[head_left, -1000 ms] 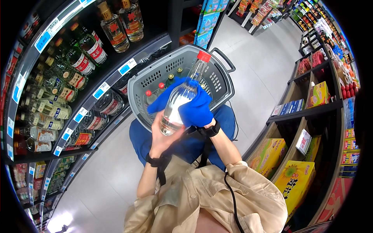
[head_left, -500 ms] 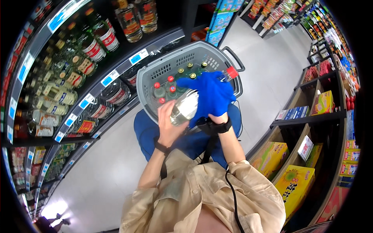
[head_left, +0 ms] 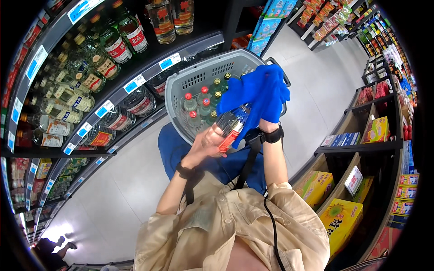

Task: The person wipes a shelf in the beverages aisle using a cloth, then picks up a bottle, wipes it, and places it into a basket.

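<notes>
My left hand is wrapped round the lower part of a clear glass bottle with a red label, tilted with its base towards me. A blue cloth covers the bottle's upper end, so its cap is hidden. My right hand grips the cloth against the bottle; most of its fingers are under the fabric. Just beyond both hands is a grey plastic basket. Inside it stand several red-capped clear bottles and several green bottles with gold-coloured caps.
To the left, a shelf curves past the basket, carrying rows of glass bottles. On the right, a dark shelf unit holds yellow boxes. Pale tiled floor runs between them. A dark strap hangs before my shirt.
The bottle has turned, bringing its red label into view. The blue cloth and my right hand have shifted right and up, and the cloth now hides the red cap.
</notes>
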Demonstrator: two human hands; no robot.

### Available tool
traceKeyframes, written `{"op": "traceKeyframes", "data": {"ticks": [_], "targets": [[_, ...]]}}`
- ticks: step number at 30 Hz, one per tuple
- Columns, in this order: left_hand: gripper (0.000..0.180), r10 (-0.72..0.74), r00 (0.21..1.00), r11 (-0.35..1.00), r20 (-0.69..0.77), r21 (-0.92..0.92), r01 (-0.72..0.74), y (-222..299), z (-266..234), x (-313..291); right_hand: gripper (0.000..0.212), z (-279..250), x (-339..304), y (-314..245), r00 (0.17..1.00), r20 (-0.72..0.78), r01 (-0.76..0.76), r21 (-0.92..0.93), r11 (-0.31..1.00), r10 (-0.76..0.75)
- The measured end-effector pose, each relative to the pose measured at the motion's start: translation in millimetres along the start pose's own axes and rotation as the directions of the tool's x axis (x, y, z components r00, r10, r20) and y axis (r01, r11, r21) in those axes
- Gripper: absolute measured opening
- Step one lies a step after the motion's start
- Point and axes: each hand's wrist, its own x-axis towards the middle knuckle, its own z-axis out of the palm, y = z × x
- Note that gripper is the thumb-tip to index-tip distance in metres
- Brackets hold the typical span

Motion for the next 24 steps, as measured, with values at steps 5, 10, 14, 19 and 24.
{"op": "traceKeyframes", "data": {"ticks": [5, 10, 14, 19, 24], "targets": [[0.084, 0.134, 0.986, 0.949, -0.098, 0.300, -0.099, -2.5, 1.9, -0.5, 0.052, 2.0, -1.2, 25.0, 0.981, 0.088, 0.195, -0.335, 0.922, -0.175], [0.075, 0.462, 0.869, 0.671, -0.175, 0.709, -0.214, 6.6, 19.8, 11.2, 0.038, 32.3, -17.4, 32.2, 0.944, 0.226, 0.328, -0.564, 0.758, -0.241], [0.080, 0.609, 0.752, 0.548, -0.253, 0.819, -0.169, 3.8, 21.8, 12.9, 0.029, 51.6, -34.6, 34.2, 0.917, 0.304, 0.397, -0.638, 0.660, -0.258], [0.085, 0.840, 0.530, -0.061, 0.116, 0.991, -0.121, -7.0, -3.2, 11.1, 0.026, 52.5, -51.7, 52.8, 0.953, 0.226, 0.278, -0.379, 0.883, -0.203], [0.086, 0.779, 0.446, -0.453, 0.440, 0.887, -0.083, -9.4, -25.6, 10.0, 0.032, 33.1, -44.9, 51.4, 0.992, 0.128, 0.046, -0.201, 0.978, -0.021]]}}
